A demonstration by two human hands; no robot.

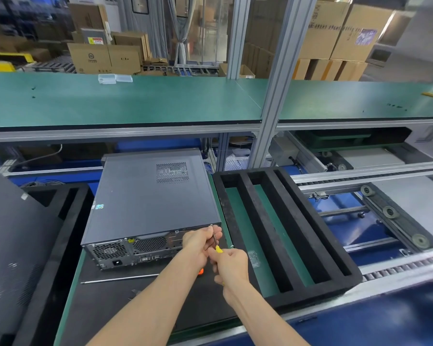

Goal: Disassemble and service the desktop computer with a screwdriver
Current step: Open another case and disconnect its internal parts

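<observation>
Right grip (229,267) holds the yellow handle of the screwdriver (216,240), left grip (200,242) pinches its shaft, which runs far-left toward the near right top corner of the computer (150,196) on the worktop (240,221).

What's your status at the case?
Right hand grips screwdriver; left hand steadies shaft at computer rear corner. Nothing blocking.

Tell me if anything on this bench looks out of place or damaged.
Nothing looks damaged. One loose item: a second screwdriver with an orange handle lies on the black mat in front of the computer case, partly under the left forearm.
</observation>
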